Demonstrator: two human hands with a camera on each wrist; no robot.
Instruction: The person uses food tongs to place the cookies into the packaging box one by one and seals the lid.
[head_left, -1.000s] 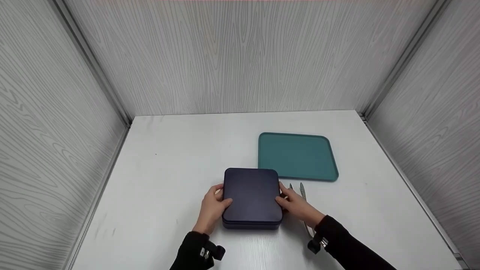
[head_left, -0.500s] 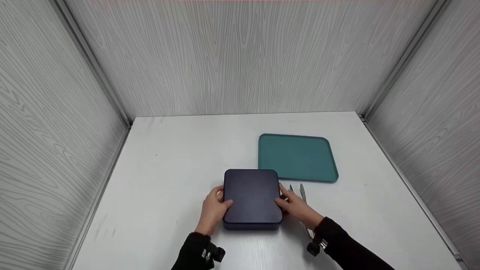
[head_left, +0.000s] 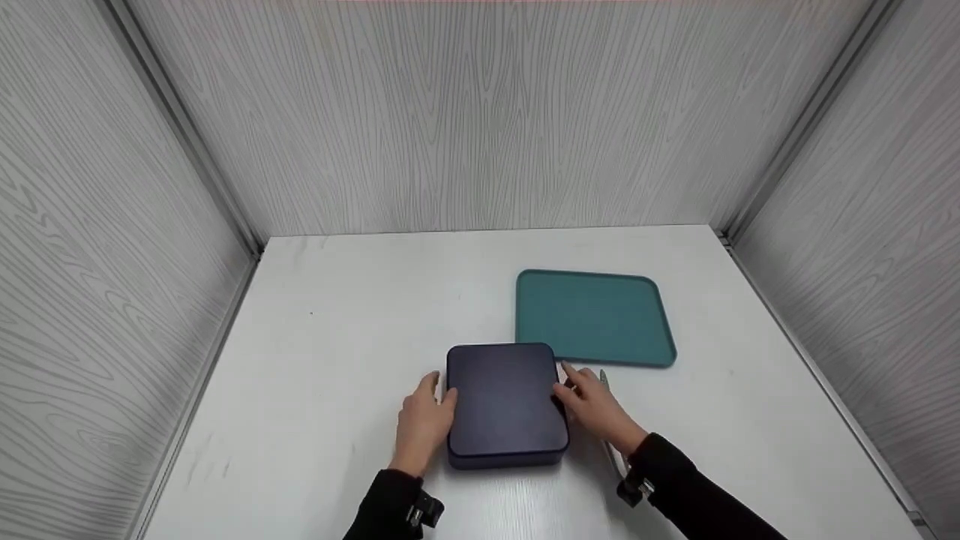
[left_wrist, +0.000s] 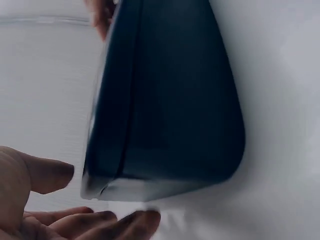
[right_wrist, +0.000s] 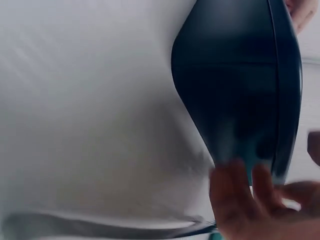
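A dark navy lidded box (head_left: 506,401) with rounded corners lies on the white table, its seam showing in both wrist views. My left hand (head_left: 424,424) is beside its left edge; the left wrist view has the thumb (left_wrist: 52,175) apart from the box and the fingers loosely spread past its corner. At the right edge is my right hand (head_left: 598,411), with fingers (right_wrist: 232,190) close against the box's side and the thumb off the lid in the right wrist view. Slim metal tongs (head_left: 613,457) lie partly hidden under the right hand and wrist.
A shallow teal tray (head_left: 596,319) lies behind the box, to the right, close to the box's far corner. Grey wood-grain panels (head_left: 480,120) enclose the table at the back and on both sides.
Both hands have loosened from the box, the left fingers spreading away from its edge. The box sits slightly nearer and turned a little. The right fingers have shifted toward its far corner.
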